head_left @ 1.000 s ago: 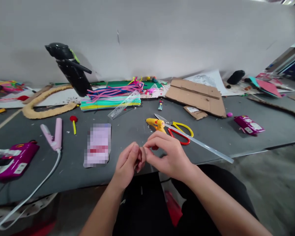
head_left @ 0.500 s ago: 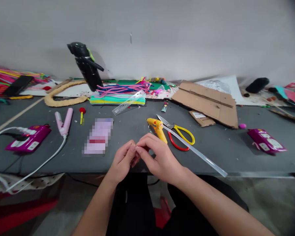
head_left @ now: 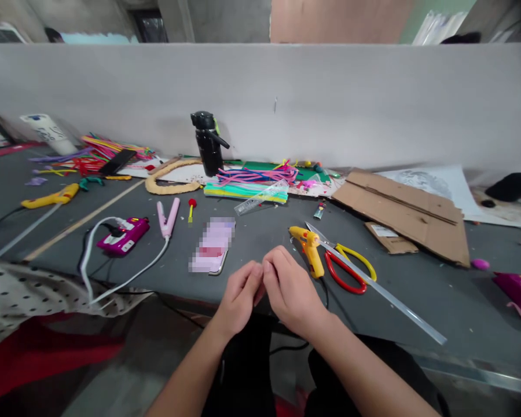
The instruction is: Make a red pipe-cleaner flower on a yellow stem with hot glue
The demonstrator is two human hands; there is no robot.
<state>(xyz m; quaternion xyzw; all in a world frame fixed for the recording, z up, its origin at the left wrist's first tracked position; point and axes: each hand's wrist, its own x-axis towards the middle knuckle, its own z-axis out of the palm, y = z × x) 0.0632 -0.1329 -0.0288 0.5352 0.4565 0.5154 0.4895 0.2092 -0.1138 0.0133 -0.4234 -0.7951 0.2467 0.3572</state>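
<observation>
Grip: left hand (head_left: 238, 295) and right hand (head_left: 292, 289) are both pinched closed, fingertips meeting over the near edge. I cannot tell whether anything sits between them; the fingers hide it.

1. Surface (head_left: 417, 301): grey, littered with craft scraps.
2. Cardboard sheet (head_left: 406, 211): flat, far right, well apart from the hands.
3. Clear glue stick (head_left: 386, 296): long, lying diagonally across the scissors.
4. Scissors (head_left: 349, 269): red and yellow handles, just beside the glue gun.
5. Glue gun (head_left: 309, 255): yellow, just beside my right hand, with its dark cord dropping off the edge near that wrist.

Risks, as I judge them: the right wrist could snag the cord and drag the gun toward the fingers. Anything small in the pinch could slip and fall past the edge into the lap.
</observation>
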